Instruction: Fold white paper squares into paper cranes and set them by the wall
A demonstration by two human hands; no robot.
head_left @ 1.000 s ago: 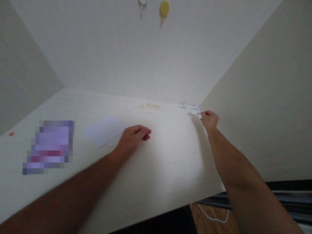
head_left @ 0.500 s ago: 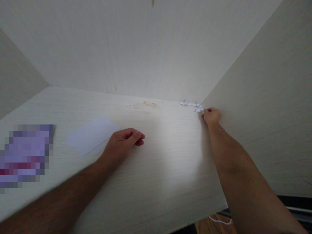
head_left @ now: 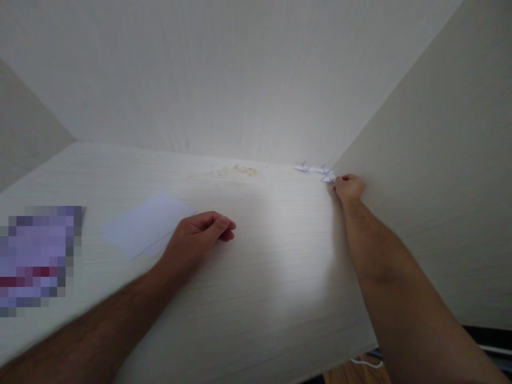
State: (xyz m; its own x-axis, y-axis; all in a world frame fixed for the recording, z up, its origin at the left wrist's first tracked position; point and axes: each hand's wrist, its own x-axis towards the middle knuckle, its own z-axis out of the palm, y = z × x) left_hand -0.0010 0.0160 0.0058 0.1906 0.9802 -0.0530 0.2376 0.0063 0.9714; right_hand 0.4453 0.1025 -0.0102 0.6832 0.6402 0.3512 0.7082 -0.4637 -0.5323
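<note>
two paper cranes (head_left: pixel 303 168) placed; third crane (head_left: pixel 328 179) pinched in right hand (head_left: pixel 349 188), unreleased; left hand (head_left: pixel 204 228) curled closed, seemingly empty; paper sheets (head_left: pixel 146 221) lie unfolded.

Near crane (head_left: pixel 328 180), folded white paper, sharp tip pointing nine o'clock, three-o'clock end hidden | and here's the second crane (head_left: pixel 322 170), just off its eleven o'clock, spiky | third crane (head_left: pixel 304 168) sits out at ten, slim point sticking up!
</note>
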